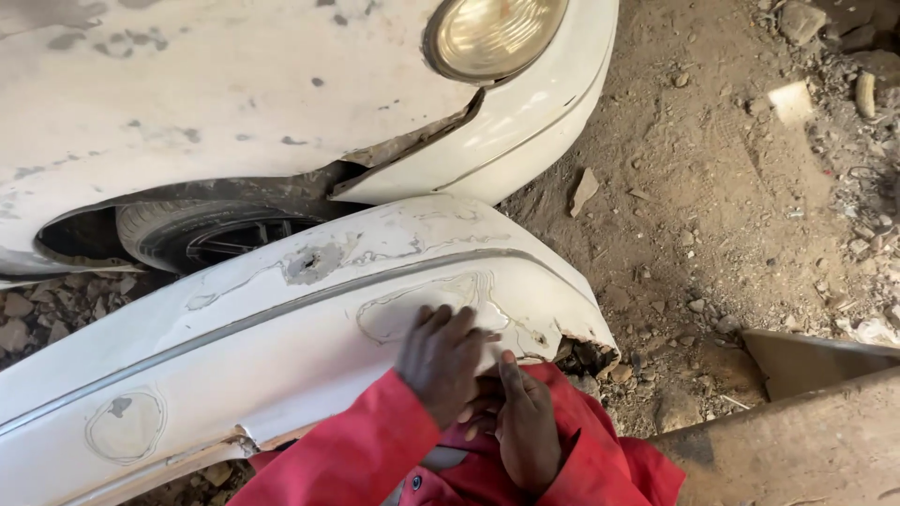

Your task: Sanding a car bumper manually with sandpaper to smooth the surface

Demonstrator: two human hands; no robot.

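A detached white bumper (234,347) with scuffed, peeling paint and grey filler patches lies across my lap. My left hand (441,361), coming out of a red sleeve, presses flat on a sanded patch near the bumper's right end. It is blurred, and anything under the palm is hidden. Just below it, my right hand (527,426) grips the bumper's lower edge, thumb pointing up against the face.
A white car (234,103) stands right behind the bumper, with its headlamp (492,33), a cracked front corner and a front wheel (202,234) in the arch. Dirt ground with stones and rubble (712,187) lies to the right. A brown board (806,431) is at the lower right.
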